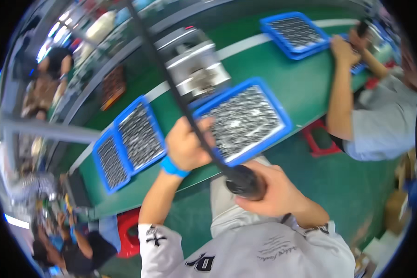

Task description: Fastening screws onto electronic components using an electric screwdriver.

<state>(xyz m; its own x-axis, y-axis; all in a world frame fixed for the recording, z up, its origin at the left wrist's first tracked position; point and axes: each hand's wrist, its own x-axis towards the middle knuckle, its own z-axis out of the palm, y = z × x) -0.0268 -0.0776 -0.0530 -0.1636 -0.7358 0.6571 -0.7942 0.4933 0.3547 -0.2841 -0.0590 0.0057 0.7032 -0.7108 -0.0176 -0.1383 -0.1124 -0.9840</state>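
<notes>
My right hand (280, 190) is wrapped round the thick end of a black cylindrical hand tool (241, 180). From it a long dark cord or rod (164, 69) runs up and to the left, crossing the view. My left hand (187, 143), with a blue wristband (173, 168), is at the left edge of a blue tray (280, 116). Its fingers are curled, partly behind the cord and blurred; what they hold, if anything, cannot be made out. Many small dark and light parts (243, 120) lie in rows in that tray.
Two more filled blue trays (161, 134) lie to the left on the green bench (259, 62). Behind the middle tray stands a metal machine (197, 65). At the right, a co-worker in grey (384, 120) works beside stacked blue trays (289, 51). Red stools (129, 231) stand below.
</notes>
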